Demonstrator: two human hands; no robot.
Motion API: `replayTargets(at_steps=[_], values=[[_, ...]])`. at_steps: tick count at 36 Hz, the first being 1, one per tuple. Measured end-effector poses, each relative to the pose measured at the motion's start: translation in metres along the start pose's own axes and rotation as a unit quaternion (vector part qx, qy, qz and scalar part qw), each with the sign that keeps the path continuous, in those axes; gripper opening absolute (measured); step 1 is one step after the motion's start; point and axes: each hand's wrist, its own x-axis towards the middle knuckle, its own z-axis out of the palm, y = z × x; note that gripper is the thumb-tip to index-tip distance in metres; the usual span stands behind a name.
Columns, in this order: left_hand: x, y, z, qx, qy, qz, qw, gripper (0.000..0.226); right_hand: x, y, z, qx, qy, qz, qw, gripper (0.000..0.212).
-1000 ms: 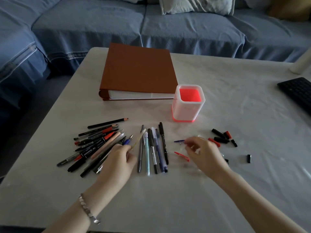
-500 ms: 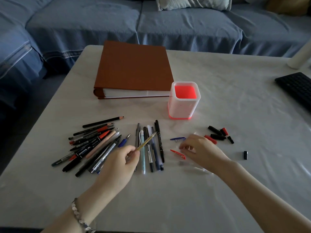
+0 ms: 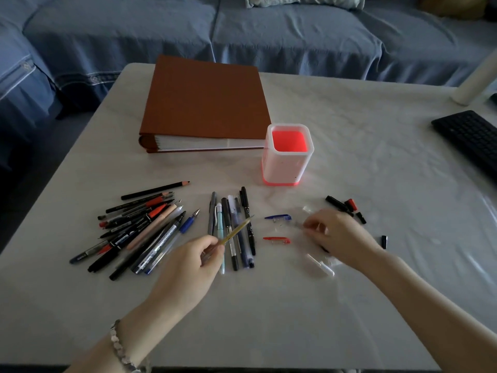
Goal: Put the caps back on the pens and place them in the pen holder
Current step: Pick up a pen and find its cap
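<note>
My left hand (image 3: 192, 261) grips a thin yellowish pen (image 3: 238, 229), tip pointing up and right over a row of several pens (image 3: 232, 230). A fanned pile of uncapped pens (image 3: 142, 230) lies to the left. My right hand (image 3: 338, 235) rests low on the table among loose caps, fingers pinched on a clear cap (image 3: 300, 224). A blue cap (image 3: 278, 217) and a red cap (image 3: 277, 239) lie between my hands. Black and red caps (image 3: 345, 205) sit beyond my right hand. The white pen holder (image 3: 287, 154) with a red inside stands empty behind.
A brown binder (image 3: 204, 100) lies behind the pens, touching the holder's left side. A black keyboard (image 3: 470, 138) is at the right edge, a white cylinder (image 3: 478, 79) at the far right corner. Clear caps (image 3: 321, 265) lie near my right wrist. A blue sofa (image 3: 242, 30) lies beyond the table.
My left hand has lifted the yellowish pen out of the pile and swung it right. My right hand has stayed among the caps, fingers closing on a clear one.
</note>
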Motion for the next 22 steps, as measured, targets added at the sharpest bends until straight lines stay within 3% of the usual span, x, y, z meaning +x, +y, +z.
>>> replayTargets(at_steps=[6,13,16,22], values=[[-0.001,0.008,0.004,-0.035,-0.016,-0.008,0.999,0.016,0.001,0.021,-0.03,0.019,0.064,0.054,0.996,0.012],[0.001,0.019,0.009,-0.028,-0.018,-0.002,0.999,0.012,-0.009,0.044,-0.034,0.016,0.053,0.094,0.994,0.008],[0.002,0.02,0.012,-0.024,-0.024,0.007,0.999,0.014,-0.016,0.048,-0.027,0.004,0.04,0.092,0.995,0.006],[0.004,0.023,0.015,-0.022,-0.037,0.006,0.999,0.016,-0.027,0.046,-0.018,0.005,0.021,0.031,0.999,0.022]])
